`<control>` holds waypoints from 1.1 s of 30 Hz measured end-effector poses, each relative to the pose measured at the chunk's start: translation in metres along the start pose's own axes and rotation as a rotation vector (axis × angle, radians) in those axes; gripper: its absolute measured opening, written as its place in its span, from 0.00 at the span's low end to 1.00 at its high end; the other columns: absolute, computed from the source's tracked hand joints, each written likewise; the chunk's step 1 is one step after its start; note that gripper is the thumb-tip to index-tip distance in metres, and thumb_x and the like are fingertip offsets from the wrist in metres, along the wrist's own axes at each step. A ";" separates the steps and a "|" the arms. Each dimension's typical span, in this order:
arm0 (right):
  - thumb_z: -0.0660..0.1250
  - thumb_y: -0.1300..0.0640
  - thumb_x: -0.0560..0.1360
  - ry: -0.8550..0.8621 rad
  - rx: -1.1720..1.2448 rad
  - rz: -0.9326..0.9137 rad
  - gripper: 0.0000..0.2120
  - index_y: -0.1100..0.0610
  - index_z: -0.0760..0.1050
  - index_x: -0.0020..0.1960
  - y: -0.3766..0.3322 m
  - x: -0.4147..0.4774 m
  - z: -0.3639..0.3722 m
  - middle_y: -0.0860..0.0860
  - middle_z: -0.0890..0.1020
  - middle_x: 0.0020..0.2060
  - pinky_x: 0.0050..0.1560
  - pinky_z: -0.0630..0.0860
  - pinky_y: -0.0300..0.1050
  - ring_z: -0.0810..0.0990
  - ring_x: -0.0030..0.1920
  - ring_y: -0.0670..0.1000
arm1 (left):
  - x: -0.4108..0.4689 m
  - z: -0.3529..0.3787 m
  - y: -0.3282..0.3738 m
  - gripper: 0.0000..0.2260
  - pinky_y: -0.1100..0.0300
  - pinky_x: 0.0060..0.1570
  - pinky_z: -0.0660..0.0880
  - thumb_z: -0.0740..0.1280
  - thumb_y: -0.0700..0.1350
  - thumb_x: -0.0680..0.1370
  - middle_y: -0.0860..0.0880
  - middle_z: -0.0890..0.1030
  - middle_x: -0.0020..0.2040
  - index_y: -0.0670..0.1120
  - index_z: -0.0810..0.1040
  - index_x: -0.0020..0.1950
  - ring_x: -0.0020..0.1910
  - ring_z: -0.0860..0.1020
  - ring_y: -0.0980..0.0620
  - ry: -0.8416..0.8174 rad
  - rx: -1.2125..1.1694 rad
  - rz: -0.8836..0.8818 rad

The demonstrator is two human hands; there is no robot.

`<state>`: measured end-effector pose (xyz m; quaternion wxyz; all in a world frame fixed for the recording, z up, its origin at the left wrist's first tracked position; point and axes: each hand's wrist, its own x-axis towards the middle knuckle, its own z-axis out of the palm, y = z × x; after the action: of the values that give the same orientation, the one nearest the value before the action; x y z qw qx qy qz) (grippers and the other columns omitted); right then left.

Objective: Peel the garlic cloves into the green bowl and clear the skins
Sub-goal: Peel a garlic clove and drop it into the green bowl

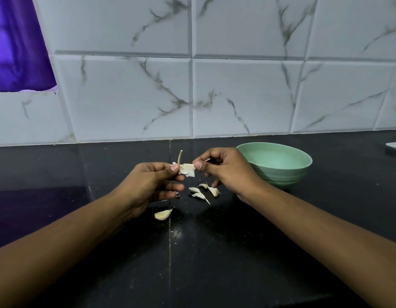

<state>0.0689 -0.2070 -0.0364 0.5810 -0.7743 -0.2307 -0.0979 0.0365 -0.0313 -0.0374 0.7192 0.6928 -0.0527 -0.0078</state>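
Purple cloth point(17, 45): hangs at ten o'clock against the marbled wall tiles point(237, 90), well away from the work.
Left hand point(148, 185): thumb and forefinger pinch the left end of the garlic stalk; the other fingers lie loosely beneath.
Single clove point(163, 214): on the black counter point(214, 252) at six o'clock from the left hand, skin on by the look of it.
Garlic stalk point(186, 169): held in the air between both hands, its dry stem pointing to twelve and papery skin clinging at the base.
Handling: I'd judge it feather-light and brittle. The skin will tear and flake, so it should be taken at the firm base, not by the paper.
Loose cloves point(201, 192): a small cluster on the counter at six o'clock from the stalk. They look firm and smooth, and are best pinched across the fat middle.
Right hand point(226, 172): thumb and forefinger pinch the right end of the skin, with the remaining fingers curled under.
Green bowl point(281, 176): at three o'clock, just beyond the right hand, with no cloves visible inside.
White edge point(394, 146): far right at three o'clock. I cannot tell what it is.
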 end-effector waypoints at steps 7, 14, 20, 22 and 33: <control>0.72 0.55 0.72 -0.072 -0.327 -0.038 0.05 0.50 0.79 0.38 -0.001 0.000 -0.002 0.43 0.77 0.28 0.32 0.70 0.33 0.72 0.28 0.38 | 0.001 0.001 -0.001 0.08 0.66 0.23 0.75 0.62 0.42 0.80 0.49 0.80 0.35 0.42 0.78 0.44 0.25 0.78 0.56 -0.006 0.001 0.023; 0.69 0.57 0.75 -0.075 -0.096 0.104 0.07 0.52 0.77 0.39 0.000 -0.004 0.006 0.49 0.73 0.27 0.27 0.67 0.42 0.70 0.31 0.49 | 0.000 0.004 -0.001 0.09 0.64 0.22 0.74 0.60 0.43 0.81 0.47 0.77 0.39 0.41 0.77 0.45 0.24 0.76 0.55 -0.007 0.012 0.030; 0.67 0.59 0.76 -0.083 0.132 0.210 0.06 0.54 0.77 0.40 -0.003 -0.005 0.001 0.49 0.74 0.31 0.26 0.64 0.40 0.69 0.32 0.49 | -0.001 0.004 -0.001 0.10 0.64 0.21 0.74 0.60 0.43 0.81 0.47 0.77 0.39 0.41 0.77 0.45 0.23 0.76 0.55 -0.023 0.022 0.023; 0.65 0.58 0.77 -0.078 0.188 0.240 0.06 0.55 0.77 0.42 -0.004 -0.005 0.001 0.46 0.75 0.32 0.25 0.67 0.35 0.70 0.32 0.44 | -0.001 0.004 -0.001 0.09 0.64 0.22 0.74 0.60 0.44 0.81 0.47 0.77 0.39 0.41 0.76 0.45 0.24 0.76 0.55 -0.032 0.047 0.027; 0.59 0.59 0.80 -0.139 0.226 0.250 0.08 0.57 0.70 0.43 -0.007 -0.005 -0.004 0.51 0.74 0.35 0.21 0.66 0.34 0.71 0.26 0.43 | 0.007 -0.035 0.016 0.04 0.63 0.26 0.76 0.69 0.42 0.76 0.51 0.82 0.34 0.44 0.81 0.42 0.28 0.81 0.55 0.075 0.650 0.134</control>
<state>0.0613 -0.2106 -0.0312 0.6546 -0.7317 -0.1817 0.0555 0.0452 0.0033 -0.0224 0.4608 0.8808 -0.0715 0.0821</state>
